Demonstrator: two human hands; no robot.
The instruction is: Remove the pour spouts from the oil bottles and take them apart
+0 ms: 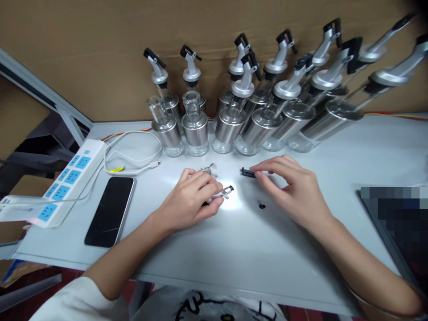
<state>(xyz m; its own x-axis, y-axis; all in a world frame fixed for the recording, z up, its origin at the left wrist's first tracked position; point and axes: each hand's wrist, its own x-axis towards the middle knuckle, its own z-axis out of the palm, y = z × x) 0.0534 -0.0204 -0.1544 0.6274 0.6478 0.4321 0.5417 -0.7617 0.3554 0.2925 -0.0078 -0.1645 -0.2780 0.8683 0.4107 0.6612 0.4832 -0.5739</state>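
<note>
While the left hand (195,196) grips a silver pour spout (224,193), the right hand (290,187) pinches a black lever (248,172).

Left hand curled over the spout, black-tipped end poking out toward the right hand, remainder hidden under the fingers. Right thumb and forefinger close on the lever's near end; cannot tell whether it is lifted off the white tabletop (214,258). Small black part (262,206) lies between the hands, nearer the right. Just beyond the left knuckles, a silvery fitting (211,169), partly covered. Farther beyond both hands, steel-sleeved glass bottles (228,127), spouts fitted; two open-necked bottles (195,129) stand straight beyond the left hand. Left of the left forearm: smartphone (110,211), then power strip (71,180) with blue sockets, looped white USB-C cable (155,165) above.
</note>
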